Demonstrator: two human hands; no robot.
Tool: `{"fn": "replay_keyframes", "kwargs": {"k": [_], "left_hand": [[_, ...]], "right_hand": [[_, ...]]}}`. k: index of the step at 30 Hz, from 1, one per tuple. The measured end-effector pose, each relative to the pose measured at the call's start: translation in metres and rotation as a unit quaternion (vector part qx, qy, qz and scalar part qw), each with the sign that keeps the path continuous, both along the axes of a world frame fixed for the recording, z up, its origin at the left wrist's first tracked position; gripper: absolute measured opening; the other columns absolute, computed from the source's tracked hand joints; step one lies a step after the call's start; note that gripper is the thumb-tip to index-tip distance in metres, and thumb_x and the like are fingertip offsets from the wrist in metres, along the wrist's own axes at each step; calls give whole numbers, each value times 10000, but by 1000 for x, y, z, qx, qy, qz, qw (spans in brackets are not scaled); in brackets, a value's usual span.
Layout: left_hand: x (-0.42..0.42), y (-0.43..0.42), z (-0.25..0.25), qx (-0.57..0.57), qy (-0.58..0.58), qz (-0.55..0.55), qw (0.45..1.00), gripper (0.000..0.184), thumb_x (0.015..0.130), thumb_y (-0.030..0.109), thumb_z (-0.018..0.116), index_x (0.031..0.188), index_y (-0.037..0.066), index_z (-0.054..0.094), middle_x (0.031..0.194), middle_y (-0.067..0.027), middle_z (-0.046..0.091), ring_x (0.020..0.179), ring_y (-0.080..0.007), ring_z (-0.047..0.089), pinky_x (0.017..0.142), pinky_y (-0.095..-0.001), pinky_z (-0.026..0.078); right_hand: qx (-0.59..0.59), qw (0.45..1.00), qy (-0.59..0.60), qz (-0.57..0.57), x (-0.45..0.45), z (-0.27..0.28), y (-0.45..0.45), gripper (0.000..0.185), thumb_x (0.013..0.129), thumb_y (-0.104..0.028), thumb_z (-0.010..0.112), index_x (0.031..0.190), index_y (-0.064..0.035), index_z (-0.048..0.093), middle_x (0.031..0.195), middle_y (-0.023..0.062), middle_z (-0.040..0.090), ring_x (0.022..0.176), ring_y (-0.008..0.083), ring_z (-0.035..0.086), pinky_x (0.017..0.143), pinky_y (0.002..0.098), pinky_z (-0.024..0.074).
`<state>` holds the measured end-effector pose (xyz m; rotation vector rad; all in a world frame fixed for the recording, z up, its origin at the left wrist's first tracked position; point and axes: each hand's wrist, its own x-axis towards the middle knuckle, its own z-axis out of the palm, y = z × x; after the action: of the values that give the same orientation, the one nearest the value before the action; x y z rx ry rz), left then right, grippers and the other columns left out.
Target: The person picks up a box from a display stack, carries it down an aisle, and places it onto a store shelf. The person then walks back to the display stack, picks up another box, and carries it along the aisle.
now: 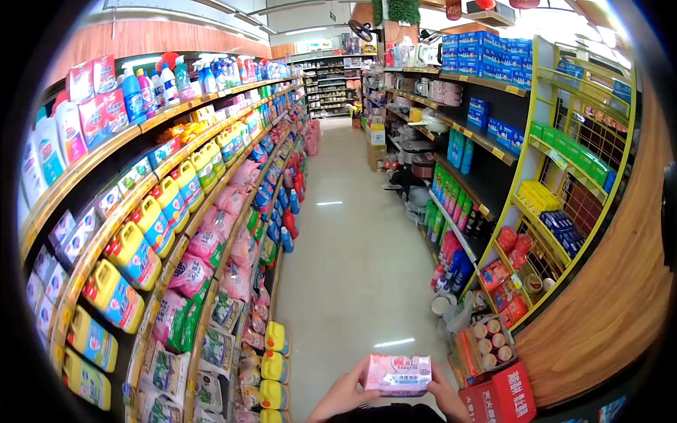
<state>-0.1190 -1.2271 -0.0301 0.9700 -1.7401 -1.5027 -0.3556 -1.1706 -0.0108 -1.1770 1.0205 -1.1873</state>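
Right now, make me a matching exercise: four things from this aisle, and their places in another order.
1. Pink box
2. Stack of blue boxes
3. Row of green boxes
4. Red carton

A. On the yellow rack
B. Low at the right, near the right hand
C. Held between the left hand and right hand
D. On the right-hand shelving's top shelf

Pairs: 1-C, 2-D, 3-A, 4-B

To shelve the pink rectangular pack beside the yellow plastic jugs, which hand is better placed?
Probably the left hand: it holds the left end of the pack, nearer those jugs; the right hand holds the other end.
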Motion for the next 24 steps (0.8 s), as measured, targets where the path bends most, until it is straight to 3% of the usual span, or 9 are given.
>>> {"fn": "replay_keyframes", "kwargs": {"k": [1,2,10,16,22,24], "left_hand": [[5,-14,10,-26,-15,12,999,816,742,108,759,1425,56,314,1027,-77,627,919,-168,591,879,-330,461],[12,-28,23,-28,7,10,1000,809,743,71,728,1429,61,299,1007,-78,600,860,-177,557,866,-330,459],[77,-119,37,-63,21,48,997,789,752,51,709,1427,49,302,1094,-94,598,952,-174,579,894,-332,455],[116,-147,28,-53,49,117,990,838,770,70,717,1458,39,240,1160,-124,589,1015,-192,581,934,-350,438],[140,-172,14,-15,72,238,968,854,767,90,738,1451,32,230,1085,-119,601,1016,-201,575,940,-372,421],[142,-185,10,29,150,296,943,848,769,109,733,1450,58,229,1211,-149,561,1124,-217,535,1004,-368,372]], "right_hand": [[8,1000,-16,13,9,18,-11,908,858,-579,560,1448,32,239,1417,135,398,1313,228,375,1076,339,289],[1,998,-57,16,16,18,-26,763,839,-274,587,1464,-22,228,1387,125,415,1272,210,434,1068,343,328],[-2,989,-132,64,80,14,-141,877,827,-332,674,1491,-40,181,1368,152,444,1244,229,460,1043,361,357],[41,979,-171,104,117,11,-199,904,801,-226,717,1499,-47,169,1335,169,467,1221,239,469,1029,376,361],[39,975,-95,195,138,-2,-271,863,808,-100,695,1501,-62,183,1276,137,503,1102,204,505,979,371,385],[34,970,-87,224,145,0,-299,862,814,-89,689,1504,-73,174,1245,131,518,1061,194,511,950,368,399]]}}
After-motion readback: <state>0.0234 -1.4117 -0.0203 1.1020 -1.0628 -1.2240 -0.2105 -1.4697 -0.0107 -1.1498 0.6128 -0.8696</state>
